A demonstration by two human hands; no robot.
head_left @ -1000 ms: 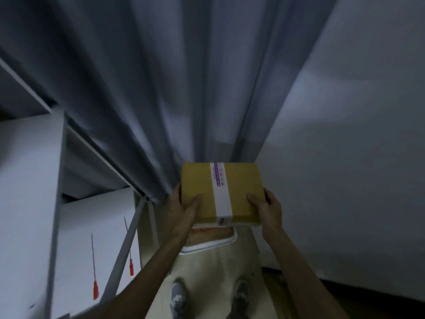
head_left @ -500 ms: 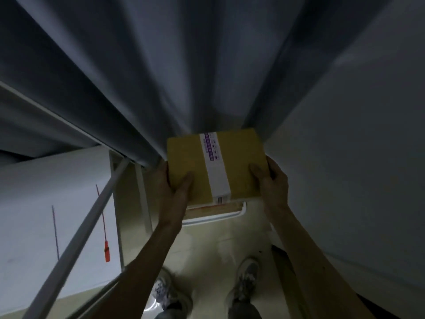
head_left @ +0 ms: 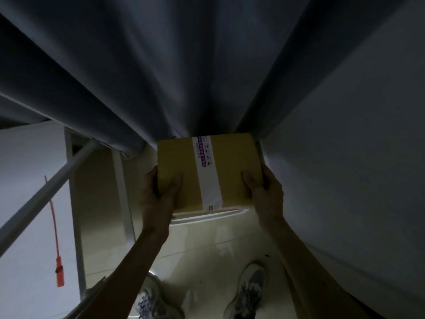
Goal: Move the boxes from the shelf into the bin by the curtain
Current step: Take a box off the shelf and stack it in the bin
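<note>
head view, from the left: the shelf (head_left: 27,180) with a red tag (head_left: 60,276) hanging on it. next the left hand (head_left: 158,199) grips one side of a taped cardboard box (head_left: 179,171) and the right hand (head_left: 266,194) grips the other, thumbs on top. the box hangs in the air just over the bin (head_left: 207,218), at the foot of the curtain (head_left: 184,77). the step looks like the drop-in; next it needs lowering past the rim, then both hands letting go. inside the bin only a brown sliver shows, perhaps another box; i cannot tell.
</note>
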